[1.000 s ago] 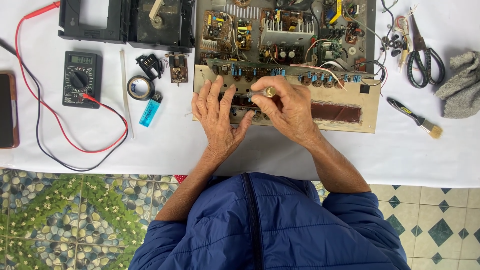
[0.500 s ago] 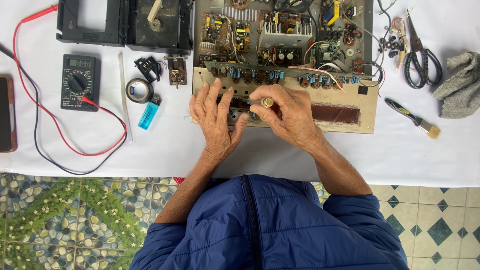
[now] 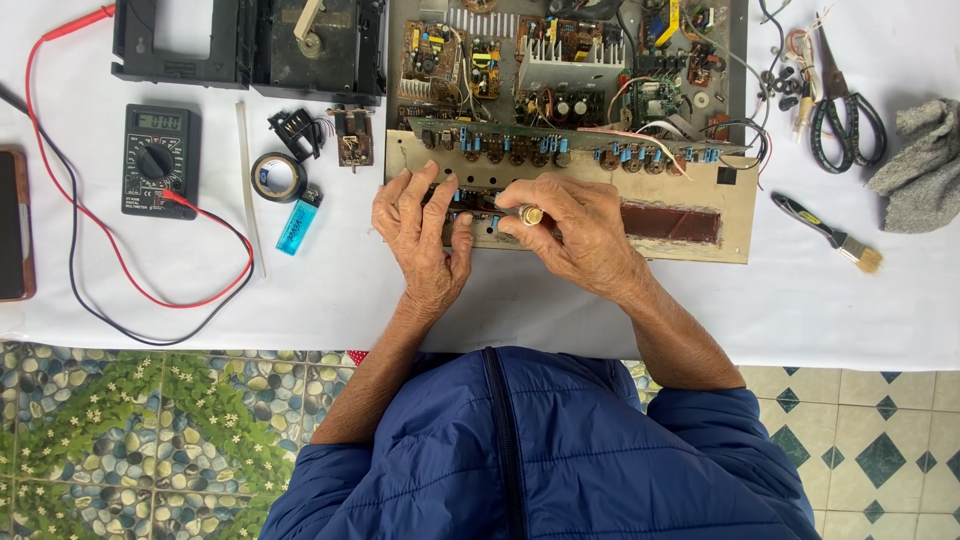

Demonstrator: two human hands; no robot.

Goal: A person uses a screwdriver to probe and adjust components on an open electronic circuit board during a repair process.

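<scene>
head | hands (image 3: 500, 235) on front panel (image 3: 690, 250) | near table edge (image 3: 200, 335)

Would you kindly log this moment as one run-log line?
left hand: flat on panel | right hand: pinching brass knob | nearby: multimeter, tape, lighter

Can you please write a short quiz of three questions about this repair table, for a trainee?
1. True or false: the right hand pinches a small brass-coloured round knob.
2. What lies nearest the roll of black tape? A) blue lighter B) black-handled scissors C) grey cloth
3. Where does the left hand rest?

Key:
1. True.
2. A.
3. On the beige front panel of the open amplifier chassis, fingers spread, beside the knob.
</scene>
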